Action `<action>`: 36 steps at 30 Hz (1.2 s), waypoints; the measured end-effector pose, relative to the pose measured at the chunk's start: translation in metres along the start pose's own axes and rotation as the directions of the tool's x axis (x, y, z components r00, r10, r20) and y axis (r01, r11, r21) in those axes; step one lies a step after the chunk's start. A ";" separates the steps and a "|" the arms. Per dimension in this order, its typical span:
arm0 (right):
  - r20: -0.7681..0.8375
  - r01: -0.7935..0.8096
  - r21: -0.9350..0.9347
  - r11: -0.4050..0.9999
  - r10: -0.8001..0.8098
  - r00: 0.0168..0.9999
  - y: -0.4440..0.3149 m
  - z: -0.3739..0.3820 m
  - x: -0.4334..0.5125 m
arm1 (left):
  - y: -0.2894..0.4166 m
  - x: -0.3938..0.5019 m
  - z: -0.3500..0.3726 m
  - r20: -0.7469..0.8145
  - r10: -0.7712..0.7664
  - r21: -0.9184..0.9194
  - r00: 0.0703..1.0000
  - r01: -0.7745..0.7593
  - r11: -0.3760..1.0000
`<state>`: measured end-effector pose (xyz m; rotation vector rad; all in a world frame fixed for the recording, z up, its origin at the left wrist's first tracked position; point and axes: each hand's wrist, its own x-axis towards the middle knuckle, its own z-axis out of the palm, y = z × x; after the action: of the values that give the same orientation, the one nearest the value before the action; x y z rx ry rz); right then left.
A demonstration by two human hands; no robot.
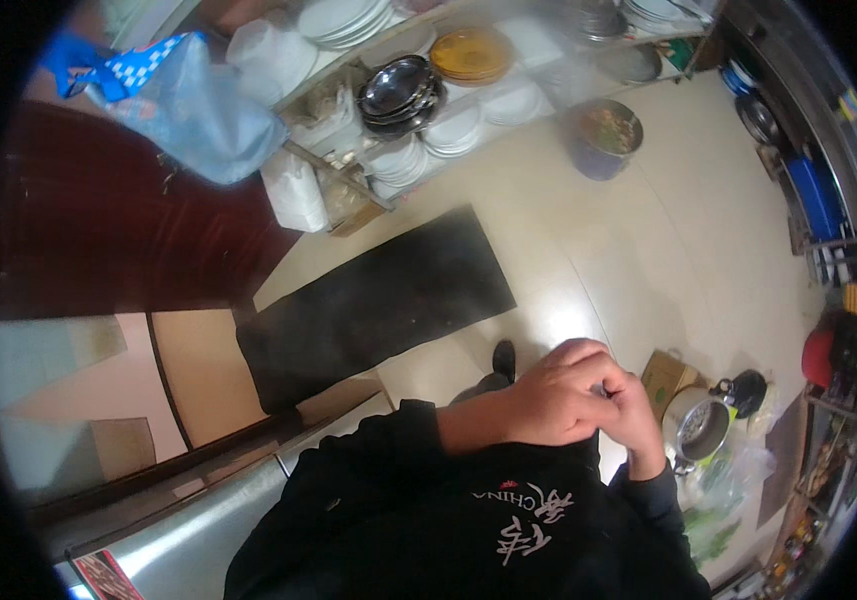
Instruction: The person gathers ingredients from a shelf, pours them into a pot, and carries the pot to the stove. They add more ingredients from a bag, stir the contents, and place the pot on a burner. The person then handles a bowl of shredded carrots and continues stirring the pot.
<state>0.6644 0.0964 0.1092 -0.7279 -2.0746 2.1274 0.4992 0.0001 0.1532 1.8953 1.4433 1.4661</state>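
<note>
My left hand [556, 397] and my right hand [634, 420] are together in front of my chest, touching, with fingers bent over one another. A small greyish spot shows between the fingers; I cannot tell whether it is an object or a gap. Both arms wear black sleeves, and the black top [428, 525] bears white writing. Beyond the hands, a dark shoe [504, 360] stands on the pale tiled floor [548, 247]. The palms and several fingertips are hidden.
A black mat [383, 292] lies on the floor. Shelves hold white plates [451, 131], metal dishes [398, 86] and amber plates [471, 54]. A filled bucket [602, 142] stands near them. At right are a metal pot [698, 426], a cardboard box [665, 382] and bagged greens [710, 525].
</note>
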 end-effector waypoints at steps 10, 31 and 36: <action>0.559 -0.287 0.385 0.877 0.026 0.828 -0.015 0.023 0.158 | -0.091 -0.061 -0.076 0.274 -0.778 -0.821 0.566 0.558 0.117; 0.190 -0.057 -0.199 0.978 0.095 0.977 0.053 0.122 0.416 | -0.296 -0.124 -0.170 0.290 -0.948 -0.880 0.134 0.426 -0.209; 0.237 -0.047 -0.609 0.792 0.239 0.942 0.017 0.150 0.433 | -0.330 -0.139 -0.208 0.123 -0.986 -0.916 0.109 0.395 -0.070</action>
<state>0.2282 0.1208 -0.0312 -0.6499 -3.0173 1.7118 0.1609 -0.0399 -0.0821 -0.3441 1.2315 1.5662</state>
